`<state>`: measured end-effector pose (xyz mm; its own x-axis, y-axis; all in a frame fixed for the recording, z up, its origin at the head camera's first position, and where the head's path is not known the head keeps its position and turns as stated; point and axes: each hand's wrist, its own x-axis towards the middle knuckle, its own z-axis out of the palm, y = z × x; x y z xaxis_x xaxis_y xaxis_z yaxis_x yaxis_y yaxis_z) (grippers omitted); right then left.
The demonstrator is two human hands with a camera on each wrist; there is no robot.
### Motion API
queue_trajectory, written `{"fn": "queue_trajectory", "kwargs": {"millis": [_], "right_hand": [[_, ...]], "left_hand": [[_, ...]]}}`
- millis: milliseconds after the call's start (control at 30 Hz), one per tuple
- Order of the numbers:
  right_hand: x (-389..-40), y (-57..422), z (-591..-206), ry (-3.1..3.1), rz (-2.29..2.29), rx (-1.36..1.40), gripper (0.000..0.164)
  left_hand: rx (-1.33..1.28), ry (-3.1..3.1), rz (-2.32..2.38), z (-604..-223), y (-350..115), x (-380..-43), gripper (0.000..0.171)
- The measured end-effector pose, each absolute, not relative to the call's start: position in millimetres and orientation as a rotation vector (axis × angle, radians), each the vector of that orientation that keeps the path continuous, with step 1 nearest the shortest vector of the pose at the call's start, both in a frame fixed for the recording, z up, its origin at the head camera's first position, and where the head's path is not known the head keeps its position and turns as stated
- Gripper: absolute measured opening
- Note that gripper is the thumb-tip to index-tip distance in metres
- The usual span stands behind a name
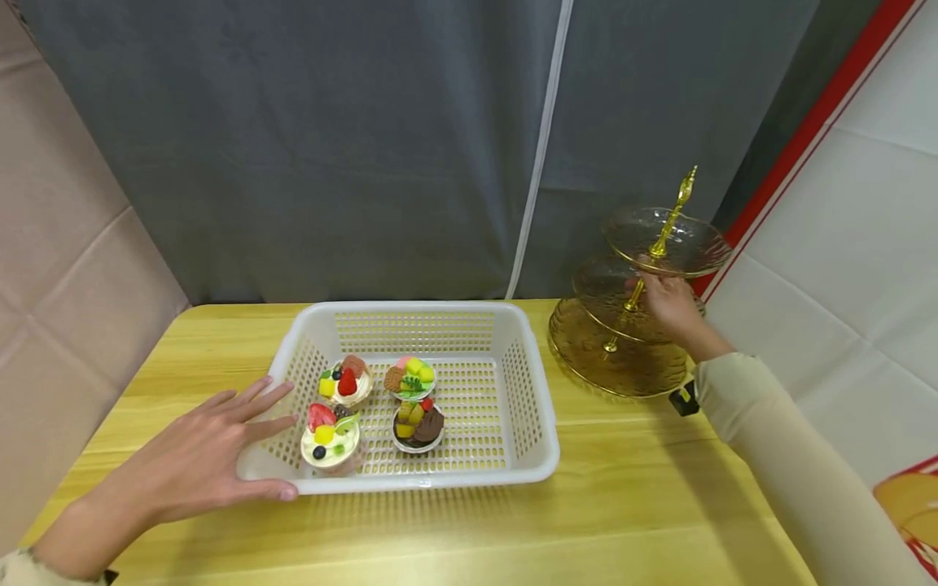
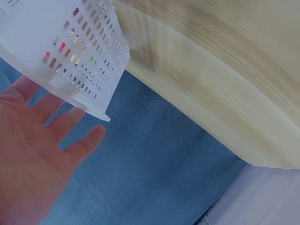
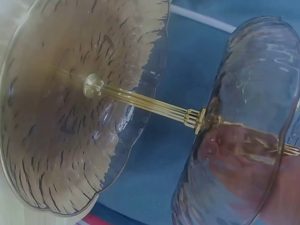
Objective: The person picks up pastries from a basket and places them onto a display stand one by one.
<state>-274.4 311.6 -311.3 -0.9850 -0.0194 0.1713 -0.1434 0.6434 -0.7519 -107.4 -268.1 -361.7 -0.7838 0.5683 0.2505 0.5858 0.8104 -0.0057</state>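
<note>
At the right stands a three-tier glass cake stand (image 1: 623, 376) with gold rims and a gold centre pole. My right hand (image 1: 670, 308) grips that pole between the middle and top tiers; in the right wrist view the hand (image 3: 287, 194) is partly seen through a glass tier. A white slotted plastic basket (image 1: 432, 482) sits on the table. My left hand (image 1: 201, 460) lies spread at its left end, fingers over the rim and thumb by the near corner. Inside are several toy-like cupcakes: a strawberry-topped one (image 1: 331, 443), a chocolate one (image 1: 419, 426), and others behind.
The wooden table (image 1: 469, 537) runs under basket and stand. A grey curtain (image 1: 330, 163) hangs behind its far edge. White panels with red trim (image 1: 835, 203) rise close to the stand's right side, and a pinkish padded wall (image 1: 66, 244) stands at the left.
</note>
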Motion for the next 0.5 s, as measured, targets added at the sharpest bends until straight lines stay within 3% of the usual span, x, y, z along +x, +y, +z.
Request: {"fn": "queue_trajectory", "kwargs": {"millis": [500], "right_hand": [[-270,296,-309,-2.747,1.499,0.178,0.074]], "left_hand": [[-0.897,-2.739,-0.107,-362,-267,-107,0.081]]}}
